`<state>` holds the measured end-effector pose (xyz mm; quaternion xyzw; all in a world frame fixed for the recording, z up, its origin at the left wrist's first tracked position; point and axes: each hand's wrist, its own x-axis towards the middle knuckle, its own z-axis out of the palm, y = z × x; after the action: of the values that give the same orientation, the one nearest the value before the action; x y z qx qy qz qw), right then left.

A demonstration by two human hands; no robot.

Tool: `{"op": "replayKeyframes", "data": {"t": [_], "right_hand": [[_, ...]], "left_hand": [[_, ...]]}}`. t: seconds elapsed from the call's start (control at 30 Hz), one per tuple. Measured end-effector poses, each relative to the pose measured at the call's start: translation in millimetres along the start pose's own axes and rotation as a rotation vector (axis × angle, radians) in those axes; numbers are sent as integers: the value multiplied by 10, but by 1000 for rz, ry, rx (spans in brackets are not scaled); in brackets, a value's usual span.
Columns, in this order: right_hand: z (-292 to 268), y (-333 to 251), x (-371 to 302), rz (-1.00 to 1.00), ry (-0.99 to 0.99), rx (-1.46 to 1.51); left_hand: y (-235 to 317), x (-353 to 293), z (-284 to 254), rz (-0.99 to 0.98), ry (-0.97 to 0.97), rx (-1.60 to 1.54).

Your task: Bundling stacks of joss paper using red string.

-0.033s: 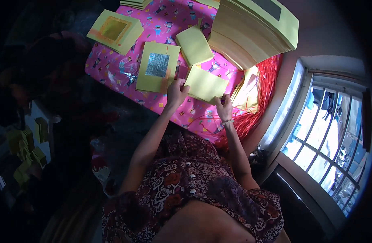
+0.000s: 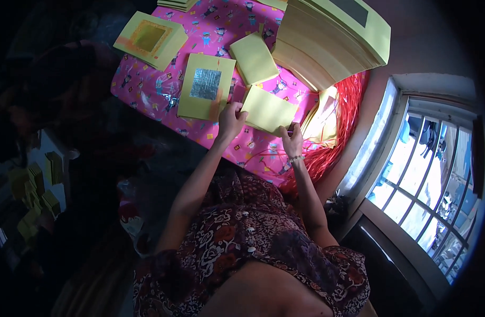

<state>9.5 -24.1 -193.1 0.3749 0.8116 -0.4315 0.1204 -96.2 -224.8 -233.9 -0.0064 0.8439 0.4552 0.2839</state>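
Observation:
A plain yellow stack of joss paper [image 2: 269, 109] lies at the near right side of the pink table, its long side toward me. My left hand [image 2: 232, 120] is closed on its left end, thumb on top. The right hand [image 2: 292, 141], with a bracelet at the wrist, pinches its near right corner; the fingertips beneath are hidden. Just left of my left hand is a stack with a silver foil square [image 2: 205, 84]. Another plain yellow stack [image 2: 254, 58] sits beyond the held one, close to its far left corner.
A tall curved row of yellow paper [image 2: 321, 45] stands at the far right. Red plastic strings [image 2: 340, 140] hang down the table's right edge, beside a barred window [image 2: 427, 174]. A gold-foil stack [image 2: 149, 39] lies far left on the patterned pink tablecloth [image 2: 142, 87]. More yellow stacks [image 2: 53, 168] sit lower left.

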Motion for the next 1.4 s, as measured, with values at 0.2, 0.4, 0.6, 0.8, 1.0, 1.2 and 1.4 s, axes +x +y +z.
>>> {"op": "replayKeyframes", "data": {"t": [0.2,0.4,0.6,0.8,1.0,1.2,1.4], "right_hand": [[177,128,49,-5,-74,-126],[183,46,55,-106,-89,-421],[259,-30,151,-413,187,-378],[207,-537,203,-604,-80,-934],[124,-416,677,-480,-257,-1029],[432,-1044,883,-770,-197,-746],[508,-1500,980,-992,-152,-368]], "left_hand": [[-202,-72,31,24,83,-40],[-260,-122,267,-97,161,119],[-140,-16,568,-183,214,584],[185,-21,230,-35,257,287],[409,-182,-80,160,305,-98],[97,-956,-1153,33,386,-156],[-363,-1769,-1470,-206,753,-94]]}}
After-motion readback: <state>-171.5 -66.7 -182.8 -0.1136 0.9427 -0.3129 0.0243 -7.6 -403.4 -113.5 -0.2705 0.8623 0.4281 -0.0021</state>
